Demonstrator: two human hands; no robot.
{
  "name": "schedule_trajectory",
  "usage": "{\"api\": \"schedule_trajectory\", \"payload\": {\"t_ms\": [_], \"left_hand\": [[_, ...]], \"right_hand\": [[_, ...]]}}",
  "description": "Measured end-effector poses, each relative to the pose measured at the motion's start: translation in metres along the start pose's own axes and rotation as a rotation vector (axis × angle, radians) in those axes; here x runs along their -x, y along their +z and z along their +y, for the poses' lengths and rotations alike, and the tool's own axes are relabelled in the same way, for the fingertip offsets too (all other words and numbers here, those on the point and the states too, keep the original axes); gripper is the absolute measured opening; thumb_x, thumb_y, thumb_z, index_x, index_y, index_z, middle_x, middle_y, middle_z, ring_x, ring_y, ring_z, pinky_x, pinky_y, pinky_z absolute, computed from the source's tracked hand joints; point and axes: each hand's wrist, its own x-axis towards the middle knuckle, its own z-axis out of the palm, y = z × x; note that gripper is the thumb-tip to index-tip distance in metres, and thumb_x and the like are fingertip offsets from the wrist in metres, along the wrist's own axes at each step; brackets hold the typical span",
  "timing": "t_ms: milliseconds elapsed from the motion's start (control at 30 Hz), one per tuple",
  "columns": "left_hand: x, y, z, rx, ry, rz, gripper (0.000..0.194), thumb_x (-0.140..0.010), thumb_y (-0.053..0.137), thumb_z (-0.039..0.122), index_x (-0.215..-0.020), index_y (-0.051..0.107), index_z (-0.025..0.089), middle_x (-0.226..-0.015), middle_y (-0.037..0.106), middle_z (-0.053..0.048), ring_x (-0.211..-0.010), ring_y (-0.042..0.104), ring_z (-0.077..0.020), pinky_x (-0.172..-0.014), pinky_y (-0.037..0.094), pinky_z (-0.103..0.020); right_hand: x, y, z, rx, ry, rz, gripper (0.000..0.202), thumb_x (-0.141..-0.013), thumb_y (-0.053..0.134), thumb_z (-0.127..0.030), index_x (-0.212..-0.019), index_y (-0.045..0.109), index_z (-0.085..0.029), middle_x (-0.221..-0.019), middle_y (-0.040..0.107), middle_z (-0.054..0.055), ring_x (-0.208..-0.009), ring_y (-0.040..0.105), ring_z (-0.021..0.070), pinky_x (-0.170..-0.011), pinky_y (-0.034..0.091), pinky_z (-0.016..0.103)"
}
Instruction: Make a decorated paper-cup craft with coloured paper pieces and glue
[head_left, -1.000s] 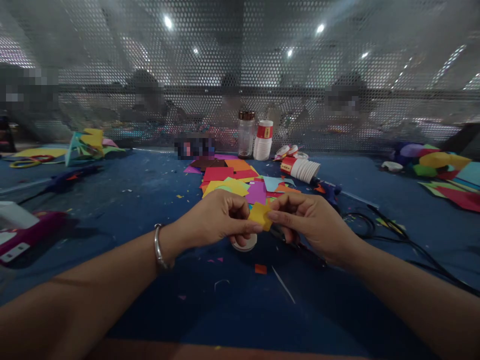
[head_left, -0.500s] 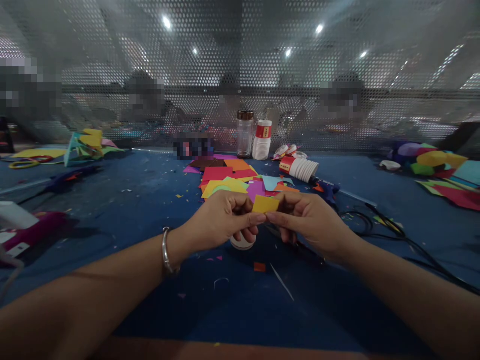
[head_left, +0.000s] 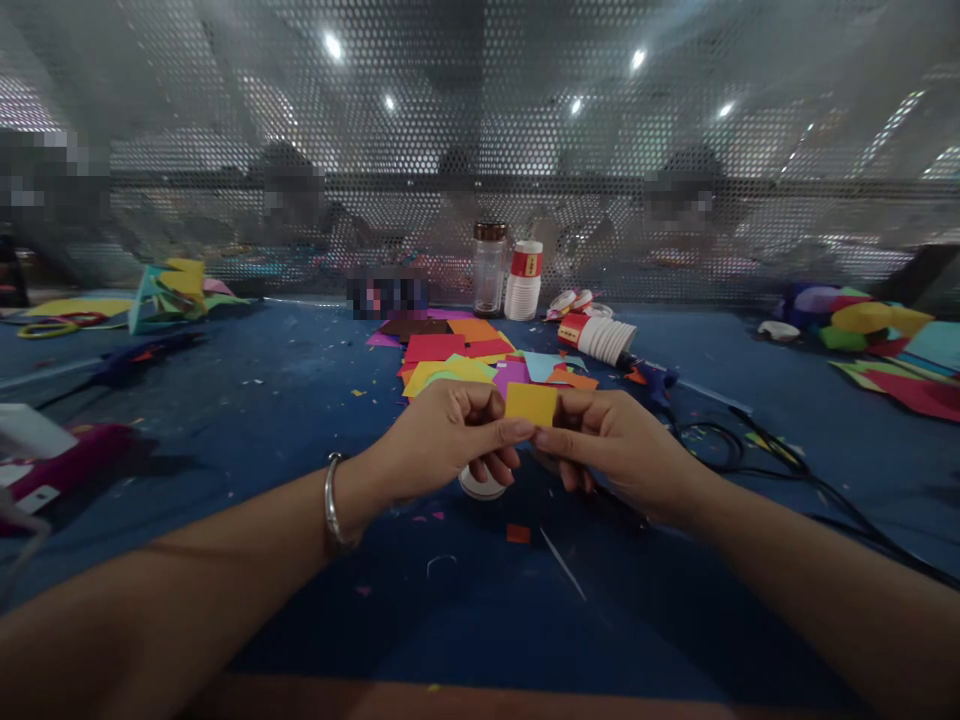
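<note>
A blue table [head_left: 300,620] is backed at twelve o'clock by a perforated screen [head_left: 480,110]. Coloured sheets [head_left: 435,347] are strewn at eleven o'clock from the hands. The left hand [head_left: 442,440] and the right hand [head_left: 611,440] are held close together above the table. Stacked paper cups [head_left: 609,340] are laid sideways toward two. Between both hands, a yellow paper piece [head_left: 531,403] is pinched; an orange scrap [head_left: 517,534] is seen at six.
</note>
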Motion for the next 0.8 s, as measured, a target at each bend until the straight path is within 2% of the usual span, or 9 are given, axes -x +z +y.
{"api": "schedule_trajectory", "payload": {"t_ms": [267,667,800], "left_hand": [[0.0008,0.0007,0.0,-0.067,0.032,0.008,0.032,-0.084,0.07,0.026,-0.062,0.049,0.016,-0.056,0.068,0.0,-0.047,0.065,-0.0093,-0.043,0.048,-0.015],[0.0011,-0.0048,0.0,-0.099,0.03,0.028,0.035,-0.081,0.073,0.035,-0.063,0.05,0.017,-0.06,0.07,-0.001,-0.051,0.066,-0.0107,-0.044,0.047,-0.017],[-0.0001,-0.0049,-0.0001,-0.129,0.029,0.02,0.027,-0.083,0.07,0.035,-0.069,0.055,0.017,-0.067,0.072,-0.003,-0.055,0.068,-0.0118,-0.05,0.05,-0.02]], "right_hand": [[0.0018,-0.0002,-0.0009,0.013,0.009,-0.015,0.028,-0.076,0.076,-0.038,-0.081,0.062,-0.015,-0.062,0.058,-0.004,-0.042,0.054,0.0053,-0.036,0.036,0.016],[0.0014,-0.001,-0.0035,0.035,0.023,0.068,0.02,-0.073,0.069,-0.029,-0.068,0.052,-0.019,-0.056,0.055,-0.006,-0.04,0.053,0.0047,-0.035,0.037,0.014],[0.0012,-0.0009,-0.0043,0.068,0.015,0.066,0.019,-0.073,0.067,-0.029,-0.067,0.052,-0.019,-0.056,0.056,-0.005,-0.04,0.053,0.0049,-0.036,0.037,0.014]]}}
